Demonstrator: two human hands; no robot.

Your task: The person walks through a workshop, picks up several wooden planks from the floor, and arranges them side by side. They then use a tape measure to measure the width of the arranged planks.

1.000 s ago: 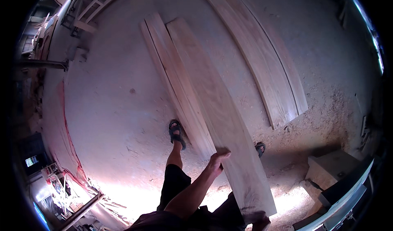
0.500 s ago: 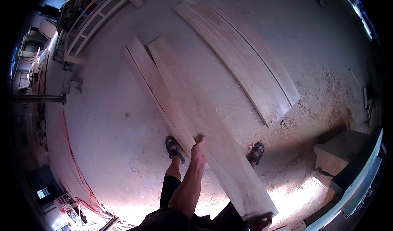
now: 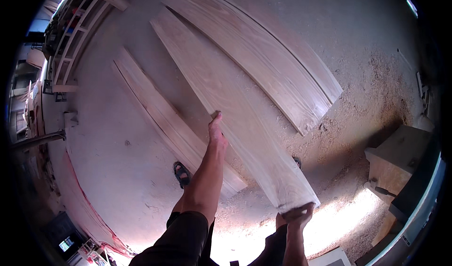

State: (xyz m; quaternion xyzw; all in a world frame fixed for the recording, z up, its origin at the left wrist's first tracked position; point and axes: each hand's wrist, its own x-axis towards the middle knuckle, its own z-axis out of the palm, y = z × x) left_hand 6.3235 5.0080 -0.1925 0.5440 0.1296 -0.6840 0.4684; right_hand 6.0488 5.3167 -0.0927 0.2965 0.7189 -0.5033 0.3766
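A long pale wooden board [image 3: 240,120] is held slantwise in front of me, its near end toward my lower right. My left hand [image 3: 217,130] is closed on its left edge about midway, the thumb on top and the other fingers hidden underneath. At the near end my right hand [image 3: 300,212] grips the board's short edge, with part of that hand in shadow. Below and to the left, more narrow boards [image 3: 165,120] lie on the floor. Beyond the held board, to the right, wider boards [image 3: 263,54] lie side by side with a dark gap between them.
A slatted wooden frame [image 3: 77,35] stands at the far left. On the right is a box-like wooden block [image 3: 395,160] beside a pale-edged machine or table [image 3: 423,204]. Sawdust [image 3: 376,91] covers the floor at right; a red cable [image 3: 84,190] runs along the left.
The held board has risen and moved away from the narrow boards, toward the wider ones. Both my hands have moved forward with it, and the right one shows more clearly.
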